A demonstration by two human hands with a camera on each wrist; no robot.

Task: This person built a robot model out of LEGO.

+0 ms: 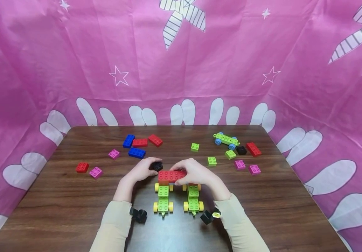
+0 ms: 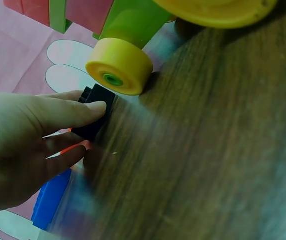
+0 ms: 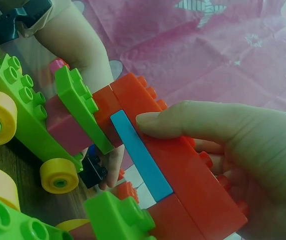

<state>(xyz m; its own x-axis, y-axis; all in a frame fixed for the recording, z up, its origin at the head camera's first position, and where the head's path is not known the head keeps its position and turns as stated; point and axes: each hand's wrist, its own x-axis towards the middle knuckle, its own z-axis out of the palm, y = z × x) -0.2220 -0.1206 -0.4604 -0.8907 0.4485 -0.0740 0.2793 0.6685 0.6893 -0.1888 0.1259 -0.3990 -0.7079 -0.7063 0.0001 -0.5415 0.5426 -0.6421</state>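
Red brick (image 1: 172,176) sits across two green wheeled cars (image 1: 163,199), pinched by the right hand (image 1: 193,172). Left hand (image 1: 142,170) grips a small black piece (image 1: 156,166) beside it. Pressing down evenly looks like the next job.

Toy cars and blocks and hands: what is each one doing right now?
left hand: pinches a black block.
black block: held, beside a yellow wheel.
right hand: grips the red brick.
red brick: held across the fronts of two cars.
two green cars with yellow wheels: side by side on the table.
green car with blue wheels: standing alone, untouched.
loose blocks: lying flat, scattered.
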